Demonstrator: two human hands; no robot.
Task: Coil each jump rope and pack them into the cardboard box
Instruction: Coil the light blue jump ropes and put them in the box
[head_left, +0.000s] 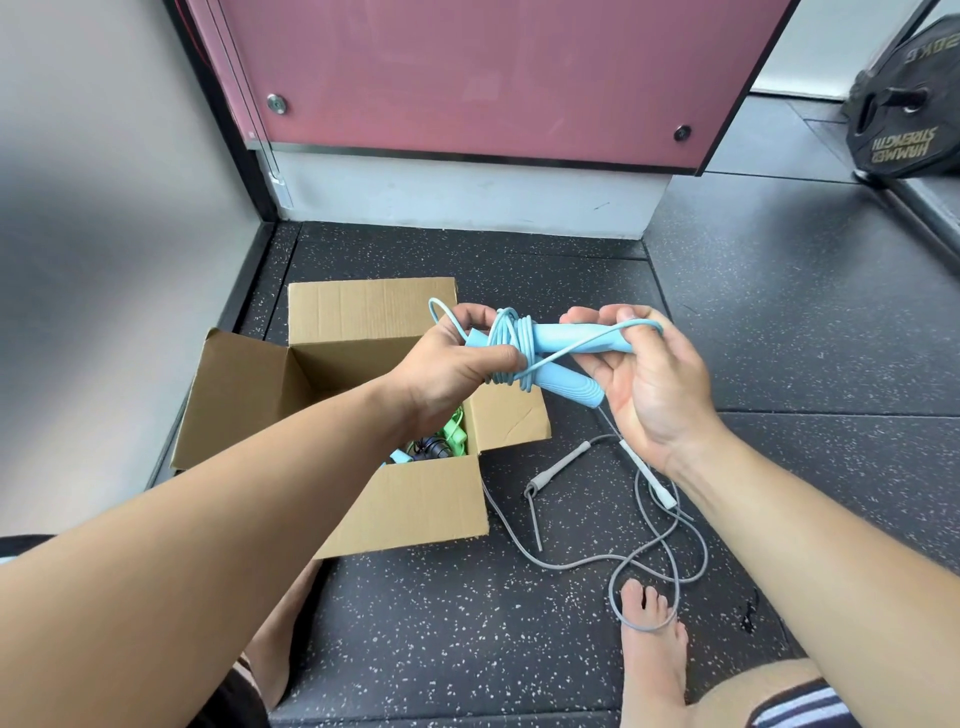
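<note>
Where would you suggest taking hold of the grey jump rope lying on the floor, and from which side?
Probably by its two handles, pinched from above. They lie flat and bare on the mat beside the cardboard box, while the cord sprawls in loose loops and reaches a bare foot.

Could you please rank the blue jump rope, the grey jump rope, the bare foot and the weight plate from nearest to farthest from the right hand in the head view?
1. Blue jump rope: held in the right hand.
2. Grey jump rope: on the floor just below that wrist.
3. Bare foot: lower, near the frame's bottom.
4. Weight plate: far top right corner.
</note>
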